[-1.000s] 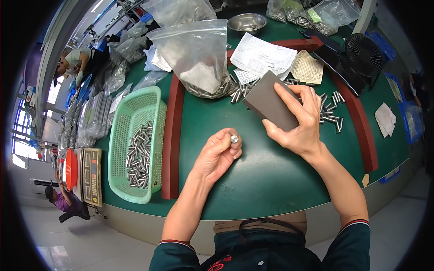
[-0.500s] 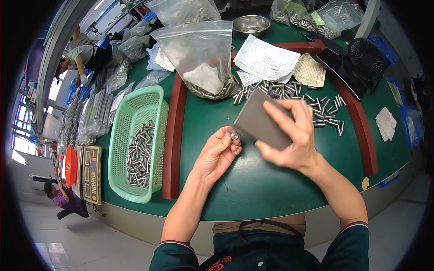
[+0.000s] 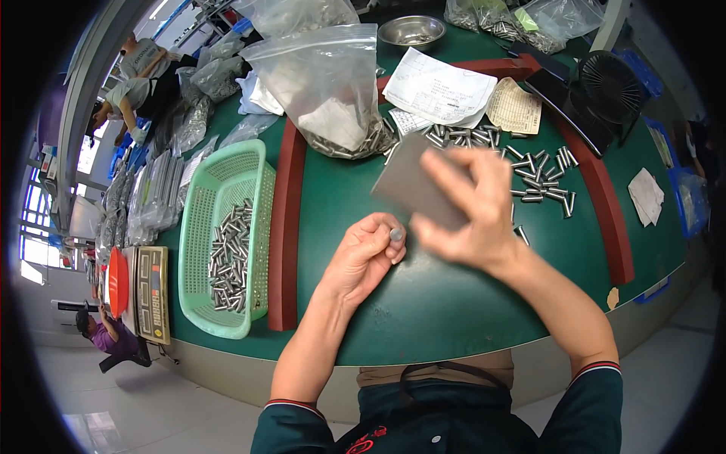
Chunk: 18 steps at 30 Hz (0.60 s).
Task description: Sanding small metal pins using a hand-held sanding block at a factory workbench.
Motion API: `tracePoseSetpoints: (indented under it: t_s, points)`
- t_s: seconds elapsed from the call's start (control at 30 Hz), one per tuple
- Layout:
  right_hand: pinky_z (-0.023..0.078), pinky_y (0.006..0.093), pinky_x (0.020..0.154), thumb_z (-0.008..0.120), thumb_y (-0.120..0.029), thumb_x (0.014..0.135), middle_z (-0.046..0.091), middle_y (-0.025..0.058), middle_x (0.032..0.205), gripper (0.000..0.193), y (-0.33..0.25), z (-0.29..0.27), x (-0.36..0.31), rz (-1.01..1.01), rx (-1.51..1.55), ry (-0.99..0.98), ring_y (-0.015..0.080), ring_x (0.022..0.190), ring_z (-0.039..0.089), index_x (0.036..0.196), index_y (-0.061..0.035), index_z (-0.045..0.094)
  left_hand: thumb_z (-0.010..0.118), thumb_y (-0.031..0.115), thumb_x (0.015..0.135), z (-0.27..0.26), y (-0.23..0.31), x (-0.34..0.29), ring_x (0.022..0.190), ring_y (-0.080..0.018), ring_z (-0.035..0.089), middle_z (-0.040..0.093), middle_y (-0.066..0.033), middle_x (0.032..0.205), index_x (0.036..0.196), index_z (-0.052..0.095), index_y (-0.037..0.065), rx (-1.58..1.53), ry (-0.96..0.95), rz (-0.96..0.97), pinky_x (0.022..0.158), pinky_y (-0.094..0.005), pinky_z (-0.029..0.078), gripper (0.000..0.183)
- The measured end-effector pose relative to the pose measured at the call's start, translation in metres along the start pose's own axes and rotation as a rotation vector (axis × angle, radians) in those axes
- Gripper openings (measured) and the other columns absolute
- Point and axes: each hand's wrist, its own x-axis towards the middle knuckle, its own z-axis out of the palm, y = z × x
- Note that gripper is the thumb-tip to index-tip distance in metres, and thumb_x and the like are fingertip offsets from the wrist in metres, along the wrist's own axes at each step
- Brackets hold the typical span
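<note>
The pin (image 3: pixel 395 234) sits in my left hand (image 3: pixel 365 256), curled nearly closed, its end face showing, seemingly to leave that face bare. My right hand (image 3: pixel 484 219), blurred, grips the slab (image 3: pixel 416 181) just beside, fingers spread, likely for steadiness. The basket (image 3: pixel 219 327) holds loose pins (image 3: pixel 231 268); the bag (image 3: pixel 314 79), metal pieces and something white.

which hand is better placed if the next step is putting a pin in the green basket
Probably the left hand: it already holds a metal pin and is nearer the green basket. The right hand is farther away, holding a grey-brown pad.
</note>
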Motion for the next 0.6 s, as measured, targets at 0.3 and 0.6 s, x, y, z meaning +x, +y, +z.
tracePoseSetpoints:
  t_s: [0.3, 0.6]
  points:
    - [0.040, 0.0376, 0.086, 0.079, -0.022, 0.055, 0.058, 0.0119, 0.103, 0.068, 0.032, -0.031, 0.005, 0.137, -0.108, 0.112, 0.0257, 0.094, 0.055, 0.120, -0.0027, 0.066, 0.070, 0.006, 0.088, 0.031, 0.007, 0.000, 0.077, -0.0116, 0.057, 0.061, -0.0054, 0.090, 0.100, 0.060, 0.002, 0.445, 0.346, 0.095, 0.071, -0.0252, 0.048, 0.016]
    - [0.040, 0.0375, 0.085, 0.079, -0.022, 0.055, 0.059, 0.0108, 0.103, 0.066, 0.035, -0.032, 0.007, 0.134, -0.096, 0.117, 0.0249, 0.093, 0.055, 0.117, -0.0026, 0.067, 0.070, -0.010, 0.077, 0.033, 0.007, -0.002, 0.077, -0.0100, 0.054, 0.059, -0.0033, 0.088, 0.087, 0.060, -0.001, 1.224, 0.285, 0.261, 0.073, -0.0236, 0.046, 0.017]
